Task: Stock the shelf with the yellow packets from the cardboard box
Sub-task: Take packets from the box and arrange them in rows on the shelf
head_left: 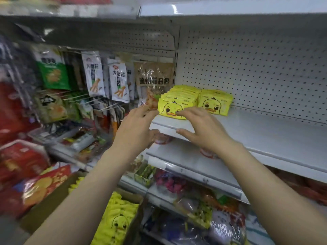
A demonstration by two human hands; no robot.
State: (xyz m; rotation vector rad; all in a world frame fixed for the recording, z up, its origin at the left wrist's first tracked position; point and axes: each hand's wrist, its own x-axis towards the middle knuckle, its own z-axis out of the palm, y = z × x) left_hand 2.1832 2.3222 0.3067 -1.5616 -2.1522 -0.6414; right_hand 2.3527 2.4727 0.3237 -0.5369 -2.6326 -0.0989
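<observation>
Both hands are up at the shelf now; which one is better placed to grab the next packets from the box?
Left, probably. The box sits low on the left, under the left hand. The right hand is empty too, but farther off, and its fingertips touch the front packet row, so it can steady that.

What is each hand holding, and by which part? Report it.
Nothing held: left hand and right hand are open, right fingertips at the front yellow packet's lower edge.

Even bright light, blurred warped left edge
</observation>
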